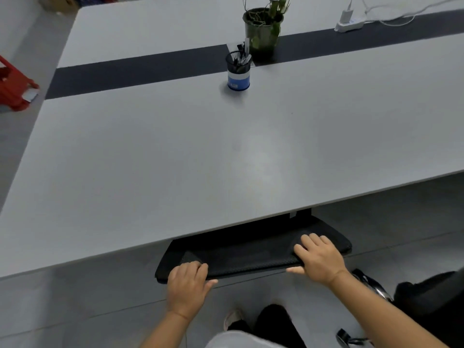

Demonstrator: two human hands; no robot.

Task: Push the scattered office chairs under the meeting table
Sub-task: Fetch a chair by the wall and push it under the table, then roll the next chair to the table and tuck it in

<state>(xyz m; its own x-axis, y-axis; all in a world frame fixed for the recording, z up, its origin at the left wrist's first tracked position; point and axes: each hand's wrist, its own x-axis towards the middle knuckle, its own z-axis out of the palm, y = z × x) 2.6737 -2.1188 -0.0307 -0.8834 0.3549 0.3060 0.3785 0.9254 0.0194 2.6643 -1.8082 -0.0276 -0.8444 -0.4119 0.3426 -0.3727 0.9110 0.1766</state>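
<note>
Head view: probably rolls easily on casters; mesh chair back (251,249) gives a little, top edge firm, best hold there. Nearly tucked under the table (175,151), just past its near edge. Left hand (187,287) and right hand (320,259) both grip the top edge, fingers over, thumbs behind.

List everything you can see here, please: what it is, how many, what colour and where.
table: one, grey with a black stripe, fills the middle
chair: one, black mesh backrest at the table's near edge, seat hidden beneath
pen cup: one, black mesh with blue band, on the table by the stripe
plant: one, green in a dark pot, behind the pen cup
power strip: one, white, far right of the table
stool: one, red, on the floor at left
left hand: grips the backrest's left end
right hand: grips its right end
</note>
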